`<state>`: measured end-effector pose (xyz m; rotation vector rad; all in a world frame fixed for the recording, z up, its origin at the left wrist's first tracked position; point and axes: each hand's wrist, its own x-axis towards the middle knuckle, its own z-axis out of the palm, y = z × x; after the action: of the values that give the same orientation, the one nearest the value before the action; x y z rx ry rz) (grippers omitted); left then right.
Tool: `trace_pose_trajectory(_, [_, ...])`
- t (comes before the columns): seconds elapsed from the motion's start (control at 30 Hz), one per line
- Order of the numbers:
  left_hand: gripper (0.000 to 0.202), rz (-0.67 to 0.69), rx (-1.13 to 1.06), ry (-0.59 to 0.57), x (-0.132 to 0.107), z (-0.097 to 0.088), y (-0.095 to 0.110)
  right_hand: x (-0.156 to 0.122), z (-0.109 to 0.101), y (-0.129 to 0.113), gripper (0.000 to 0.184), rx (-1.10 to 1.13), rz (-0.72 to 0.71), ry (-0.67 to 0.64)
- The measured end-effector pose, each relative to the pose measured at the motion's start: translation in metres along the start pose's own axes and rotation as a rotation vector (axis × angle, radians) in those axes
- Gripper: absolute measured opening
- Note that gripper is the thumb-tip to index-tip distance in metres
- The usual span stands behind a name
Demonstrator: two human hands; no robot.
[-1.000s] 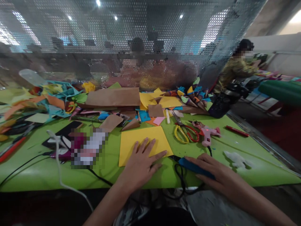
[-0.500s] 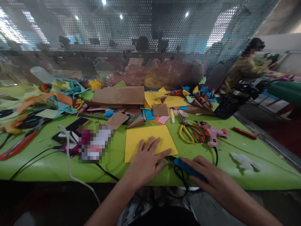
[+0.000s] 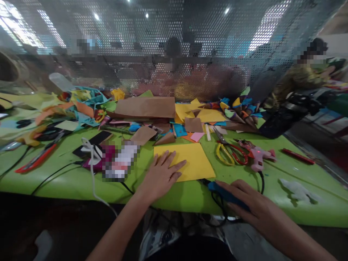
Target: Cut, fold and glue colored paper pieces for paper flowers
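My left hand (image 3: 160, 175) lies flat with spread fingers on the left part of a yellow paper sheet (image 3: 194, 159). Off the sheet's lower right corner, my right hand (image 3: 246, 199) is closed around a blue tool (image 3: 225, 194) with a dark front end; the fingers hide much of it, so its exact kind is unclear. A dark cable loops below this tool. To the right of the sheet are scissors (image 3: 225, 155) with one yellow and one red handle. A pink glue gun (image 3: 259, 156) lies beside them.
Brown kraft paper (image 3: 146, 107), coloured scraps and small paper cones (image 3: 240, 112) crowd the back of the green table. At left are a phone (image 3: 100, 138), a white cable (image 3: 94, 181) and a red-handled cutter (image 3: 36, 159). A red pen (image 3: 298, 156) lies right. A person sits beyond.
My left hand has slid left across the yellow sheet, uncovering more of its lower right. My right hand still holds the blue tool. The whole view has shifted slightly.
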<state>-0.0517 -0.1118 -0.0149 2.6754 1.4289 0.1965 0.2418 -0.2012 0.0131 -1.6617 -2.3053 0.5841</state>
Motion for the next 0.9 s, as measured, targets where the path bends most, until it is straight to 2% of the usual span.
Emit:
trace_pose_trajectory(0.47, [0.045,0.0,-0.008,0.021,0.0,0.008,-0.001,0.007,0.015,-0.018,0.042,-0.045,-0.101,0.038])
trace_pose_trajectory(0.73, [0.045,-0.004,-0.01,0.004,0.0,0.006,0.002,0.021,0.026,-0.045,0.044,-0.035,-0.127,-0.021])
trace_pose_trajectory(0.9, [0.047,0.024,-0.067,-0.049,0.0,-0.002,-0.011,0.023,0.029,-0.05,0.042,-0.015,-0.097,-0.026])
